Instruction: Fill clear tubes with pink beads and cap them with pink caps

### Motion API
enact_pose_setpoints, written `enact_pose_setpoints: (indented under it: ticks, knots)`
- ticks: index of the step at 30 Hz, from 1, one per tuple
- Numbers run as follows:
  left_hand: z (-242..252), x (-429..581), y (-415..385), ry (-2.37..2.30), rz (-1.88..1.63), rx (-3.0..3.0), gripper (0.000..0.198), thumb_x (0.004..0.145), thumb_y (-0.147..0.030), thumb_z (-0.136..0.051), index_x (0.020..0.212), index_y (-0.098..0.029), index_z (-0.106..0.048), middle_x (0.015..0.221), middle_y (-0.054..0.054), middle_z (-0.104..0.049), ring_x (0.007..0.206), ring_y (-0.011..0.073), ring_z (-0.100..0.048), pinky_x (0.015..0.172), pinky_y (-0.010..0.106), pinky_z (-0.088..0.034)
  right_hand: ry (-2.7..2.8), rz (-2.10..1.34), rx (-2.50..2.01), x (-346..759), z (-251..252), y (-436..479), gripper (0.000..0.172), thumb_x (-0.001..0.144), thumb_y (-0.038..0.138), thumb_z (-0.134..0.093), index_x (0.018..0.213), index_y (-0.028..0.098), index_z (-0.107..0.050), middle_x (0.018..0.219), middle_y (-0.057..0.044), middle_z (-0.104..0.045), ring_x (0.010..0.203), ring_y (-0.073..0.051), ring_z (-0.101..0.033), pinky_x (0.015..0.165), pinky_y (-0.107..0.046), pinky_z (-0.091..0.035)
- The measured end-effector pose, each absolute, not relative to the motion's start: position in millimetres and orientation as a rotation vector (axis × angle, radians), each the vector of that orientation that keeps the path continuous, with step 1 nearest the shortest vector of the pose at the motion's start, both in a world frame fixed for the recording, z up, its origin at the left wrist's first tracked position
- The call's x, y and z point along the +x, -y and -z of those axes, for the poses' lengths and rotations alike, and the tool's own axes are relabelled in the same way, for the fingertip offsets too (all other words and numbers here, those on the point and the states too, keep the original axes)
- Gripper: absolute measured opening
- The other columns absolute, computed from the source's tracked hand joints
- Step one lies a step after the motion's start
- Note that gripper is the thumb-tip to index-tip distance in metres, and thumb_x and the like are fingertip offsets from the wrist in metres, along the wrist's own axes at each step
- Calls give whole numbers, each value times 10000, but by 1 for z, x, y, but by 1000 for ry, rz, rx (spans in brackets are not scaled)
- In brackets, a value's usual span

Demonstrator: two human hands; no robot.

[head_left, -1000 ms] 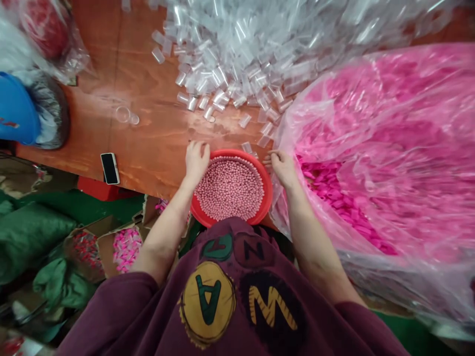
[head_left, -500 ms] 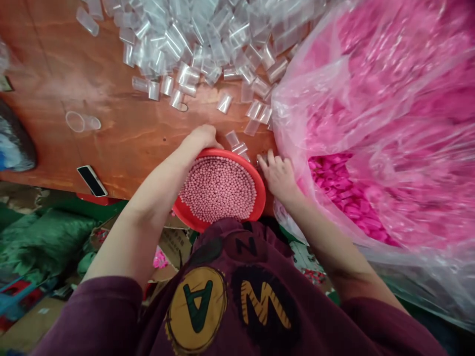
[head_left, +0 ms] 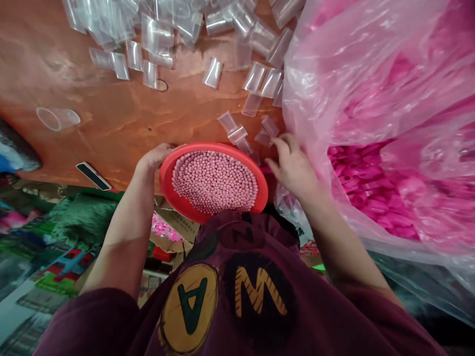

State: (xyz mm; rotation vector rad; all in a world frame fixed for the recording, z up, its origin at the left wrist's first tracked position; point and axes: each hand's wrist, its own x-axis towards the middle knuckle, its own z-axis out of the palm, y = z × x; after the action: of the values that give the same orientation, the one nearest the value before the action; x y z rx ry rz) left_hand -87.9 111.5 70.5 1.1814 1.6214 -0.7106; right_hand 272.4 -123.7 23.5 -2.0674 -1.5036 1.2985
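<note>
A red basin (head_left: 168, 163) full of small pink beads (head_left: 215, 180) sits against my shirt at the table's front edge. My left hand (head_left: 158, 155) is at the basin's left rim, its fingers curling behind the rim and partly hidden. To the right of the basin, my right hand (head_left: 295, 165) has thumb and fingers apart, with nothing visible between them. Its fingertips are close to a few clear plastic tubes (head_left: 267, 129). More clear tubes (head_left: 237, 134) lie just beyond the basin's far rim.
Many clear tubes (head_left: 158, 37) are heaped at the back of the wooden table (head_left: 122, 116). A large clear bag (head_left: 308, 94) of pink plastic parts (head_left: 371, 188) stands at right. A clear cup (head_left: 57, 118) and a phone (head_left: 93, 176) lie at left.
My left hand has slid from the basin's far rim to its left side. My right hand has its fingers spread in both frames. The view has moved closer to the table.
</note>
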Motion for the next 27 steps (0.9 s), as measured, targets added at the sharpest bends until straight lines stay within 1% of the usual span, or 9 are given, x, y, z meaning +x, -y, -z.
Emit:
enact_pose_setpoints:
  ticks: [4, 7, 9, 11, 14, 17, 19, 23, 27]
  knots:
    - [-53, -78, -122, -1420, 898, 1077, 577, 832, -792, -849, 953, -228, -872, 744, 54, -786, 860, 264, -726, 840, 423, -684, 1671, -1432, -2132, 245, -27, 154, 641, 1099, 140, -551, 1727, 223, -648, 1567, -240, -703, 1178, -377, -777, 1158, -647, -661]
    - [-42, -61, -134, -1302, 1015, 1128, 607, 911, -810, -830, 870, -204, -816, 762, 65, -792, 852, 242, -692, 898, 427, -672, 1659, -1477, -2198, 228, -14, 156, 755, 1087, 90, -453, 1811, 260, -582, 1499, -217, -715, 1026, -307, -778, 1030, -557, -714]
    - [-38, -42, -140, -1279, 1080, 1220, 607, 986, -787, -804, 831, -200, -798, 743, 70, -773, 846, 236, -693, 982, 443, -663, 1554, -1506, -2231, 225, -4, 149, 775, 1102, 139, -474, 1866, 265, -511, 1519, -213, -688, 967, -285, -786, 924, -498, -739]
    - [-35, -20, -143, -1244, 1185, 1366, 598, 1050, -734, -766, 763, -210, -778, 719, 82, -744, 822, 246, -704, 1053, 490, -646, 1414, -1491, -2241, 228, 6, 138, 799, 1102, 240, -592, 1890, 276, -466, 1556, -206, -656, 970, -290, -809, 890, -479, -756]
    - [-30, 10, -144, -1169, 1262, 1534, 569, 1035, -651, -819, 668, -225, -730, 680, 93, -706, 794, 282, -728, 1051, 535, -638, 1285, -1393, -2139, 232, 22, 112, 893, 1018, 333, -779, 1861, 304, -485, 1619, -178, -633, 1169, -350, -825, 1025, -514, -767]
    - [-28, 29, -142, -1158, 1101, 1557, 516, 1019, -611, -851, 704, -213, -758, 665, 77, -692, 841, 303, -777, 994, 498, -653, 1248, -1250, -2052, 235, 32, 88, 731, 1052, 294, -715, 1767, 247, -572, 1575, -179, -692, 1375, -371, -765, 1239, -579, -691]
    - [-30, 36, -142, -1188, 957, 1475, 459, 1071, -556, -808, 801, -185, -803, 734, 78, -736, 871, 292, -806, 967, 483, -661, 1230, -1155, -2032, 240, 29, 79, 533, 1101, 279, -647, 1630, 219, -675, 1464, -181, -764, 1378, -359, -764, 1287, -596, -654]
    - [-33, 46, -145, -1260, 781, 1361, 335, 1113, -440, -773, 987, -137, -838, 798, 72, -756, 875, 275, -835, 926, 499, -682, 1216, -970, -2015, 258, -13, 86, 289, 1173, 358, -621, 1391, 256, -781, 1288, -152, -846, 1194, -325, -823, 1103, -530, -725]
    - [-31, 55, -153, -1344, 697, 1625, 233, 994, -365, -890, 990, -134, -857, 828, 80, -769, 1106, 319, -857, 1086, 462, -668, 1283, -826, -1833, 261, -81, 107, 219, 1179, 330, -686, 1347, 236, -791, 1149, -105, -863, 1009, -260, -842, 888, -429, -727]
